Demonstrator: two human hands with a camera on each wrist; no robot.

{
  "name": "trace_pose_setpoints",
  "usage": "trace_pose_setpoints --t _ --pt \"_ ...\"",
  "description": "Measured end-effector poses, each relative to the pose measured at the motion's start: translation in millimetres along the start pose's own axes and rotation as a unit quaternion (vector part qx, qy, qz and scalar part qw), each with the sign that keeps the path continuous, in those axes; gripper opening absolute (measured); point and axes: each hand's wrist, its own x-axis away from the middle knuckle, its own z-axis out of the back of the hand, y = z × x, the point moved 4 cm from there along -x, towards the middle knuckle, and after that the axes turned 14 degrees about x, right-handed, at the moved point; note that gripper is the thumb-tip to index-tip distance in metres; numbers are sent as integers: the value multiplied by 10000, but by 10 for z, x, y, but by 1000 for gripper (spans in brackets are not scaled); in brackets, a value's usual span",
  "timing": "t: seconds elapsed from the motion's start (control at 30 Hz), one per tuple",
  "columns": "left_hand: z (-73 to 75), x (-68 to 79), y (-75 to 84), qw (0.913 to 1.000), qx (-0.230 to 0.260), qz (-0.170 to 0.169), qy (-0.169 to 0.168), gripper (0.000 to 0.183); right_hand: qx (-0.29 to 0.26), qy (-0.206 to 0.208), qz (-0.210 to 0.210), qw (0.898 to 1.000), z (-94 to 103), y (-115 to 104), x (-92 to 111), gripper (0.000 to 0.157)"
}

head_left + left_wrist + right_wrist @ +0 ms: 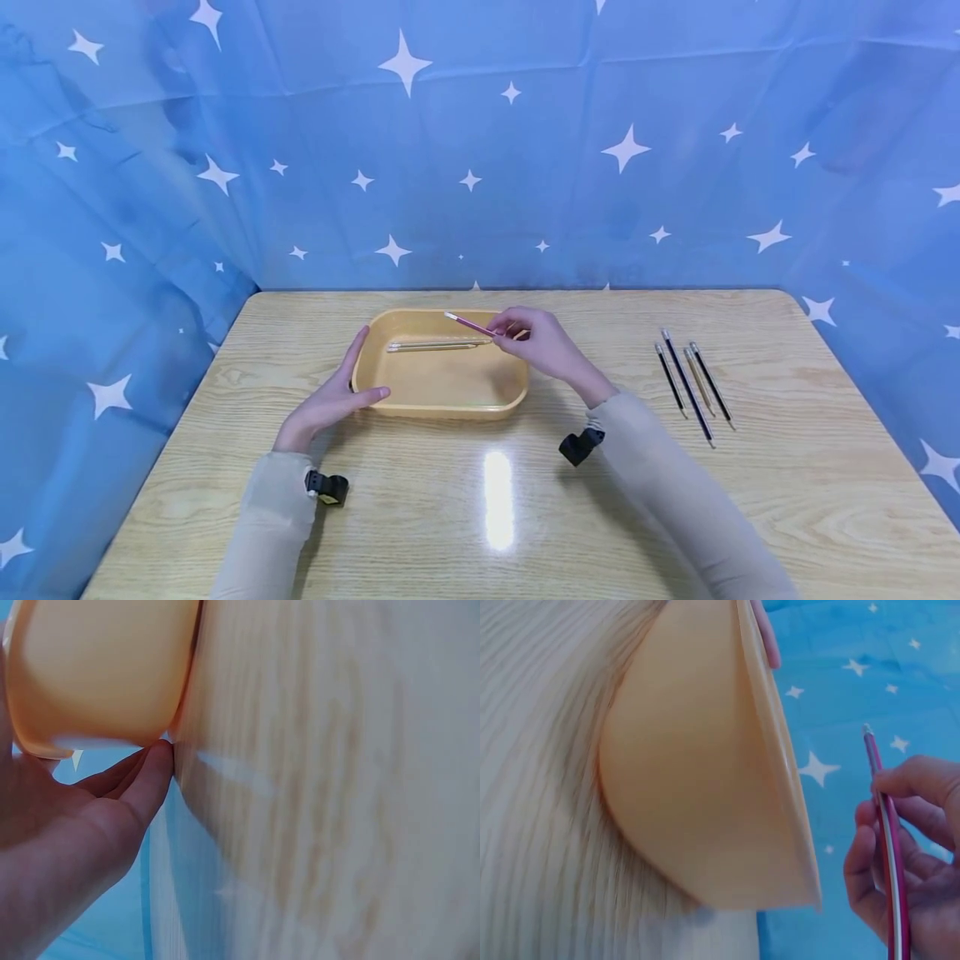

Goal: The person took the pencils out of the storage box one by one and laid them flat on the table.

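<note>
My right hand point(542, 340) pinches a magenta, white-striped pencil point(889, 855) between thumb and fingers, over the right part of a yellow-orange tray point(442, 408). The pencil point(468, 323) slants, with its pale end up and to the left. Inside the tray, pencils point(431, 347) lie side by side near the back. At the tray's left end, my left hand point(330, 404) holds the rim, thumb over the front corner and fingers along the outer wall. In the left wrist view, the fingertips point(159, 754) reach the tray's lower edge at the tabletop.
On the right side of the wooden table point(420, 517) lie several pencils, among them a long dark one point(688, 387) and a tan one point(699, 382). A blue cloth point(480, 125) with white stars hangs behind and beside the table. Each wrist wears a small black camera point(582, 447).
</note>
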Motion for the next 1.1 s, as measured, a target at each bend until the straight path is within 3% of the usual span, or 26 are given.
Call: trace_pose_setpoints --t 0.23,0.57,1.1 --pt "-27 29 53 9999 49 137 -48 97 156 212 -277 9993 124 177 164 15" --pt "-4 13 -9 10000 31 -22 -42 98 167 364 -602 9974 273 330 399 16" --pt "2 -17 -14 10000 12 -83 -43 98 114 639 -1323 9891 398 781 726 18"
